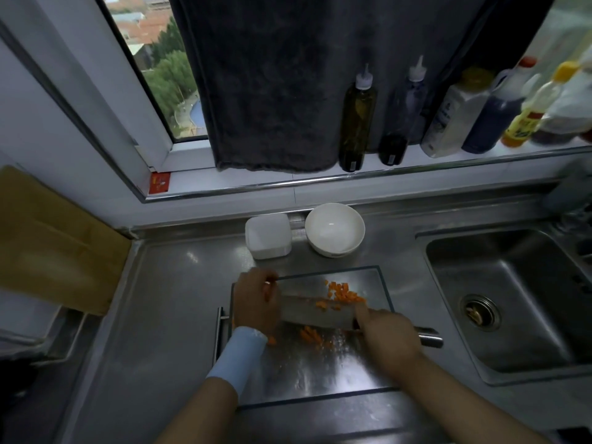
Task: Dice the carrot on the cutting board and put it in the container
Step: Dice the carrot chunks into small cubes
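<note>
Only an orange sliver of the uncut carrot (267, 290) shows beneath your left hand (254, 299), whose curled fingers pinch it; the rest is hidden. Carrot dice (342, 293) lie on the steel cutting board (320, 373) on both sides of the cleaver (315, 312), between your hands. Your right hand (389, 336) grips the cleaver's handle, forefinger along the blade. The white container (268, 235) stands on the table (179, 299) behind, beside a bowl (334, 229).

Two are being counted, a left hand (253, 299) and a right hand (384, 334), with one knife (314, 312) and one carrot stub (267, 289) being held over one board (336, 373). One container (268, 235) and one bowl (333, 248) are being carried by the bench (179, 283). About six bottles (357, 120) are being counted on the sill (256, 181); the dice (344, 291) are being left uncounted, too blurred.
</note>
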Demonstrator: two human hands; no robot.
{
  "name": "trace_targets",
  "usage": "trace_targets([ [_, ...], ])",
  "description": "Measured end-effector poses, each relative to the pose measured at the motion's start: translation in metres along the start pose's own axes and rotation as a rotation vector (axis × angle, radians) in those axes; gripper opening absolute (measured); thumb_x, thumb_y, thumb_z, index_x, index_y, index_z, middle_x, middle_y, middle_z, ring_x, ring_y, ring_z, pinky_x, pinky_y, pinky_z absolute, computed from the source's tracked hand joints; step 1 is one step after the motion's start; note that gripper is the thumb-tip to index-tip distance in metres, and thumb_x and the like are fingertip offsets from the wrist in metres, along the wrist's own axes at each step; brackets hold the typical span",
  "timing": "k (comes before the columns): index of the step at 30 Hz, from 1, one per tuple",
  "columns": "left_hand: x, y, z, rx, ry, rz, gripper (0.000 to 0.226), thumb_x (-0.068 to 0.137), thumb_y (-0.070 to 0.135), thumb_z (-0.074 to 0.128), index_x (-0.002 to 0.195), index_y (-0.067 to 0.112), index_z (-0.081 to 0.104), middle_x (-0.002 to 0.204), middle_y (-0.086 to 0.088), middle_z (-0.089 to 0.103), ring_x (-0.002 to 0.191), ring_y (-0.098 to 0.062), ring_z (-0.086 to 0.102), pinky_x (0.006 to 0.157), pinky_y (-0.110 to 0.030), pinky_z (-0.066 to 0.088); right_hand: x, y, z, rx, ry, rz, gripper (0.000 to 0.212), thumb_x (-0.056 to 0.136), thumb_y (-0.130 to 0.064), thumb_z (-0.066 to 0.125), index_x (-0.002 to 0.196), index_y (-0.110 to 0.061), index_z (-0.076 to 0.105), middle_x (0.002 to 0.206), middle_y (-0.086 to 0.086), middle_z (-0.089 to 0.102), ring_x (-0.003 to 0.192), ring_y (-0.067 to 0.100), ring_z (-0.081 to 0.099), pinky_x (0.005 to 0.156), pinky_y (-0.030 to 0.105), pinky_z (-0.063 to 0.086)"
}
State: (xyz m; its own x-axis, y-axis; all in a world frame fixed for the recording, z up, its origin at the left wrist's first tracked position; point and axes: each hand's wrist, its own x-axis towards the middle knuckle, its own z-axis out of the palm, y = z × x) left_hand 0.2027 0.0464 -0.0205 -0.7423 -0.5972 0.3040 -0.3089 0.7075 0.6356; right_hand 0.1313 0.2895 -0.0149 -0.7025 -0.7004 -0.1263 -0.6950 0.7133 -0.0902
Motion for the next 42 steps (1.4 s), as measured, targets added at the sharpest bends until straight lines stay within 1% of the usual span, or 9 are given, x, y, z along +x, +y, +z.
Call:
trace_targets([
  [4, 0.013, 0.039, 0.01, 0.109, -0.735, 0.042, 0.021, 0.083, 0.044, 0.064, 0.102, 0.034, 0.062, 0.1, 0.013, 0.06, 0.088, -0.005, 0.054, 0.078, -0.021, 0.045, 0.0, 0.006, 0.002, -0.091, 0.006, -0.032, 0.054, 0.054, -0.018, 0.085, 0.104, -0.015, 0.065, 0.057, 0.004, 0.061, 0.045, 0.019, 0.057, 0.045, 0.026, 0.04],
  [7, 0.018, 0.048, 0.037, 0.235, -0.963, 0.071, 0.031, 0.083, 0.044, 0.064, 0.111, 0.031, 0.062, 0.116, 0.008, 0.059, 0.103, -0.013, 0.055, 0.092, -0.029, 0.045, 0.001, 0.009, 0.005, -0.084, 0.073, -0.051, 0.059, 0.031, -0.014, 0.089, 0.087, -0.012, 0.07, 0.045, 0.004, 0.053, 0.035, 0.019, 0.05, 0.038, 0.023, 0.037],
  [13, 0.02, 0.058, 0.065, -0.023, -0.862, -0.124, 0.025, 0.081, 0.037, 0.071, 0.105, 0.034, 0.068, 0.101, 0.014, 0.067, 0.091, -0.003, 0.061, 0.09, -0.022, 0.047, 0.0, 0.013, 0.008, -0.04, 0.044, 0.01, 0.056, 0.029, -0.015, 0.088, 0.082, -0.014, 0.069, 0.045, 0.0, 0.052, 0.033, 0.019, 0.049, 0.035, 0.023, 0.036],
  [20, 0.019, 0.066, 0.065, 0.089, -0.916, 0.009, 0.021, 0.083, 0.037, 0.069, 0.103, 0.03, 0.07, 0.11, 0.011, 0.065, 0.103, -0.008, 0.058, 0.094, -0.021, 0.04, 0.001, 0.015, 0.007, -0.001, 0.006, 0.027, 0.051, 0.033, -0.019, 0.089, 0.076, -0.019, 0.062, 0.043, 0.0, 0.051, 0.032, 0.018, 0.049, 0.034, 0.022, 0.035],
  [23, 0.021, 0.066, 0.055, -0.049, -0.834, -0.123, 0.025, 0.092, 0.035, 0.059, 0.115, 0.027, 0.066, 0.112, 0.011, 0.063, 0.103, -0.007, 0.056, 0.093, -0.021, 0.039, -0.001, 0.013, 0.001, 0.02, -0.005, -0.015, 0.041, 0.057, -0.022, 0.084, 0.09, -0.019, 0.061, 0.059, 0.002, 0.063, 0.048, 0.021, 0.061, 0.045, 0.028, 0.046],
  [26, 0.018, 0.049, 0.038, -0.101, -0.506, -0.129, 0.02, 0.095, 0.027, 0.055, 0.112, 0.029, 0.064, 0.107, 0.01, 0.064, 0.098, -0.006, 0.057, 0.087, -0.018, 0.041, -0.003, 0.011, -0.003, 0.116, -0.011, 0.006, 0.026, 0.09, -0.027, 0.058, 0.113, -0.022, 0.049, 0.092, 0.001, 0.069, 0.081, 0.022, 0.067, 0.068, 0.031, 0.048],
  [30, -0.011, 0.011, 0.016, -0.193, -0.035, -0.11, 0.033, 0.085, -0.001, 0.056, 0.092, 0.031, 0.058, 0.089, 0.012, 0.059, 0.08, -0.001, 0.056, 0.071, -0.019, 0.045, -0.006, 0.007, -0.001, 0.297, -0.027, 0.166, 0.024, 0.088, -0.032, 0.054, 0.11, -0.025, 0.05, 0.091, 0.0, 0.067, 0.08, 0.021, 0.065, 0.068, 0.03, 0.05],
  [37, -0.052, -0.016, 0.021, 0.119, -0.708, 0.106, 0.039, 0.083, 0.018, 0.053, 0.118, 0.035, 0.055, 0.12, 0.014, 0.053, 0.111, -0.005, 0.049, 0.097, -0.022, 0.042, -0.007, -0.011, -0.002, 0.652, -0.137, 0.41, 0.01, 0.088, -0.036, 0.055, 0.093, -0.028, 0.055, 0.081, -0.007, 0.063, 0.07, 0.012, 0.06, 0.057, 0.029, 0.048],
  [42, -0.055, -0.021, 0.031, 0.193, -0.744, 0.19, 0.033, 0.087, 0.029, 0.059, 0.12, 0.034, 0.059, 0.12, 0.013, 0.054, 0.112, -0.006, 0.046, 0.096, -0.028, 0.044, -0.01, -0.022, -0.005, 0.73, -0.173, 0.452, 0.002, 0.09, -0.022, 0.055, 0.092, -0.021, 0.054, 0.079, -0.002, 0.061, 0.066, 0.012, 0.059, 0.051, 0.025, 0.042],
])
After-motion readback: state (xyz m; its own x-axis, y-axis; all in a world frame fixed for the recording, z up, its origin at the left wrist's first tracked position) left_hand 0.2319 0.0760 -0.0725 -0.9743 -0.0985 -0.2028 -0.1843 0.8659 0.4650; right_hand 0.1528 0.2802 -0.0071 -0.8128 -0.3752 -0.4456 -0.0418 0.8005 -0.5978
